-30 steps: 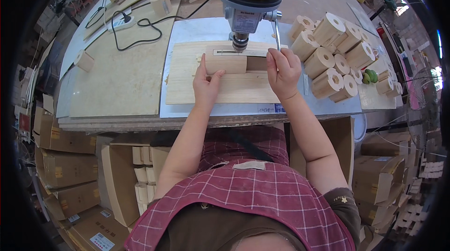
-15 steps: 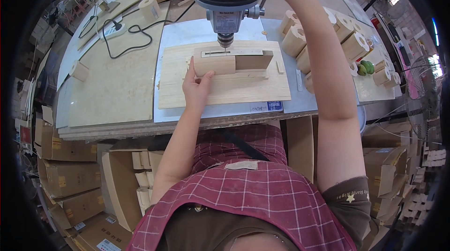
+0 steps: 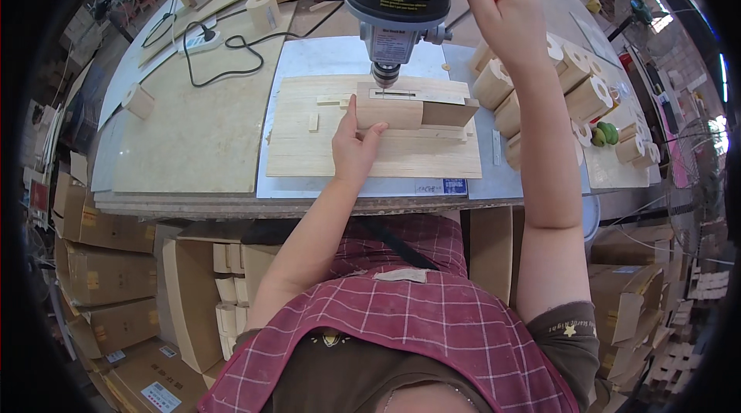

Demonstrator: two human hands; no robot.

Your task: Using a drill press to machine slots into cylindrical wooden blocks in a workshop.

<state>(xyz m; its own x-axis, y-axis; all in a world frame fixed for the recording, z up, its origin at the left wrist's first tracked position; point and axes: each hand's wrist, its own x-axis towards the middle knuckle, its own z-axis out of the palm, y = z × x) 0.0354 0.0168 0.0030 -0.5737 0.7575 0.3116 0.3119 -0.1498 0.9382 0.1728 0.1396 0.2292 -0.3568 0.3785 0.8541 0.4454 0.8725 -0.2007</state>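
Workbench (image 3: 193,127): pale boards, spreading well left of the fingers (image 3: 352,109).
Drill press (image 3: 397,27): dark hood, grey metal, beyond the left fingertips.
Base board (image 3: 309,160): grained pale wood below those fingers.
Right hand (image 3: 509,19): raised, arm stretched forward, fingers curled around the lever (image 3: 460,20).
Left hand (image 3: 357,152): thumb in front, fingers at the left end, clamped on the wooden block (image 3: 394,115).
Wooden block: smooth, rounded front, long axis left-right, pointing rightward from the left fingers.
Slotted strip (image 3: 428,94): flat, over the block, slot lengthwise.
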